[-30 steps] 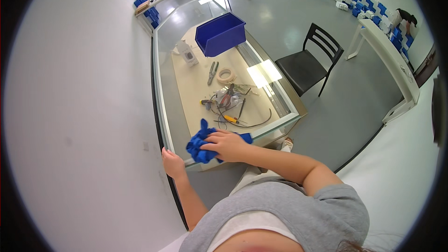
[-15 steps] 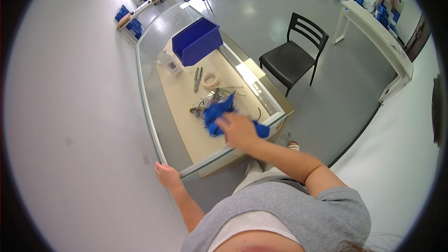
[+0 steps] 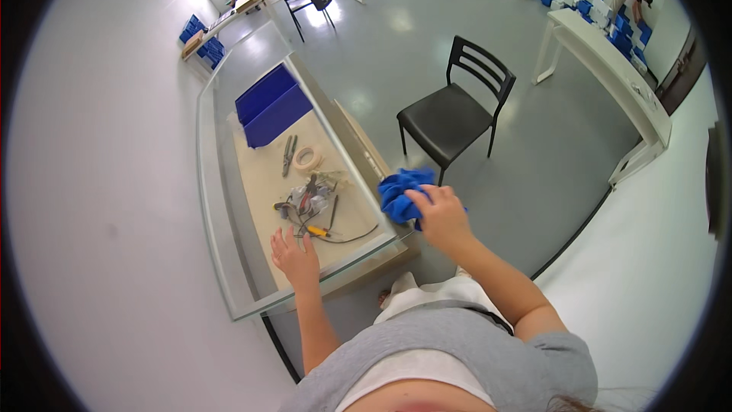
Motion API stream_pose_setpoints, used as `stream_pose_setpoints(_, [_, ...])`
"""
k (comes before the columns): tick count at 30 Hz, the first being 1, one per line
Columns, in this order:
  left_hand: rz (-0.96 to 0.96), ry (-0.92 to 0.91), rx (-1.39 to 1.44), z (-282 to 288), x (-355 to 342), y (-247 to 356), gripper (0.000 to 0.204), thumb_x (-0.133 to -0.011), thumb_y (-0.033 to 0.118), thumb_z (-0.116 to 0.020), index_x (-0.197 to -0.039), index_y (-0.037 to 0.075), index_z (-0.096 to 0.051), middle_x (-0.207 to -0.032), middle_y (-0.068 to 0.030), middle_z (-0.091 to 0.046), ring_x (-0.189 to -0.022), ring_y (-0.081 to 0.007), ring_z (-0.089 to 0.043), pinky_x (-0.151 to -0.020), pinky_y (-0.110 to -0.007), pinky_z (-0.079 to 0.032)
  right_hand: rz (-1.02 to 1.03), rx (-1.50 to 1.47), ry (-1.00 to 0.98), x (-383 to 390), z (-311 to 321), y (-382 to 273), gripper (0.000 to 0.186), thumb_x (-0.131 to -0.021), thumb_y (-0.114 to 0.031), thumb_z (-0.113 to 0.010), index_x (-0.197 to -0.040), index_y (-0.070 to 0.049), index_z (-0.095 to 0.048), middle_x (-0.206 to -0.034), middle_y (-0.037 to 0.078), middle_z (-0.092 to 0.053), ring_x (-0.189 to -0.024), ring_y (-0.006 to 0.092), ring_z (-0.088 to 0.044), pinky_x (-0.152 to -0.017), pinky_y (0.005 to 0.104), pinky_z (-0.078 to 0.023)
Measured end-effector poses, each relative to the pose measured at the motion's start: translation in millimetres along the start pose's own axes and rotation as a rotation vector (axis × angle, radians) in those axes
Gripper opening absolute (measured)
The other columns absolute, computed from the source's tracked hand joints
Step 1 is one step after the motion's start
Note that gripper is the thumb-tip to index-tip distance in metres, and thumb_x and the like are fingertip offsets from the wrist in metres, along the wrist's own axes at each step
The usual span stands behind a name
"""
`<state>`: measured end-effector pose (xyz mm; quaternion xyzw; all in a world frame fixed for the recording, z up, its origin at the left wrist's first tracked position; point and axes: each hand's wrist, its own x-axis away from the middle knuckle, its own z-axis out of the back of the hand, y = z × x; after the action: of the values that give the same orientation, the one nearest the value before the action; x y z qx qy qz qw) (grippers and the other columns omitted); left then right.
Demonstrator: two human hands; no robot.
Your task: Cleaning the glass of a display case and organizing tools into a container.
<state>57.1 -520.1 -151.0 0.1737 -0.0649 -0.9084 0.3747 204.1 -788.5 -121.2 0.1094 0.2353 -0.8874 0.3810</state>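
My right hand (image 3: 444, 217) is closed on a crumpled blue cloth (image 3: 406, 192), held up just past the right edge of the glass-topped case (image 3: 343, 273). My left hand (image 3: 296, 258) has its fingers spread over the near end of the case, next to a heap of small tools. In that heap are a yellow-handled tool (image 3: 318, 231), a thin black rod (image 3: 334, 212), a dark cable (image 3: 357, 239) and crumpled clear plastic (image 3: 299, 200). Farther up lie a beige tape roll (image 3: 307, 158) and a long grey-green hand tool (image 3: 289, 156).
A blue bin (image 3: 276, 111) occupies the case's far part. To the right stands a black chair (image 3: 450, 118), with a white table (image 3: 610, 69) beyond it. A wall (image 3: 114, 183) runs along the left. Far off, a person (image 3: 629, 0) bends beside blue and white blocks.
My right hand has lifted the blue cloth off the tools and carried it right, uncovering the yellow-handled tool. My left hand has moved from the case's corner to over the tools. The view has shifted.
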Motion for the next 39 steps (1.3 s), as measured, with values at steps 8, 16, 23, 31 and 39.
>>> stream_pose_setpoints(8, [0.012,-0.2,-0.126,-33,-9,91,0.059,-0.094,0.048,-0.047,-0.147,0.026,-0.033,-0.156,-0.0089,-0.025,-0.143,-0.0303,-0.023,-0.11,-0.064,-0.013,-0.362,-0.408,-0.037,62,30,131,0.045,-0.082,-0.01,-0.062,-0.127,-0.01,-0.056,-0.119,0.018,-0.059,-0.105,0.0373,-0.055,-0.092,0.0416,-0.044])
stream_pose_setpoints(16, [-0.014,-0.085,-0.109,-30,-5,90,0.056,-0.092,0.047,-0.052,-0.141,0.021,-0.045,-0.151,-0.0077,-0.035,-0.139,-0.0285,-0.031,-0.111,-0.06,-0.016,-0.37,-0.732,-0.267,64,17,152,0.044,-0.085,-0.015,-0.06,-0.129,-0.011,-0.054,-0.122,0.018,-0.058,-0.109,0.0375,-0.055,-0.095,0.0429,-0.043])
stream_pose_setpoints(23, [0.003,-0.099,-0.087,-26,0,96,0.054,-0.092,0.045,-0.053,-0.14,0.021,-0.046,-0.149,-0.0073,-0.038,-0.139,-0.0274,-0.032,-0.111,-0.057,-0.017,0.069,-0.756,-0.104,-13,10,85,0.054,-0.076,-0.011,-0.066,-0.129,-0.013,-0.054,-0.132,0.016,-0.051,-0.112,0.038,-0.052,-0.095,0.0435,-0.044])
stream_pose_setpoints(31, [-0.037,-0.079,-0.117,-24,-2,91,0.047,-0.094,0.033,-0.051,-0.138,0.019,-0.047,-0.148,-0.0083,-0.039,-0.139,-0.0271,-0.031,-0.111,-0.055,-0.016,0.583,-0.529,-0.168,-99,-62,50,0.047,-0.065,-0.015,-0.072,-0.111,-0.014,-0.061,-0.127,0.003,-0.056,-0.097,0.0257,-0.057,-0.083,0.0356,-0.051])
stream_pose_setpoints(39, [0.09,-0.083,0.021,-12,4,97,0.04,-0.095,0.023,-0.048,-0.134,0.013,-0.052,-0.145,-0.0092,-0.043,-0.135,-0.0262,-0.037,-0.112,-0.051,-0.016,0.595,-0.407,-0.114,-236,-119,56,0.034,-0.071,-0.016,-0.069,-0.104,-0.011,-0.063,-0.122,0.001,-0.059,-0.099,0.0277,-0.056,-0.077,0.0367,-0.052])
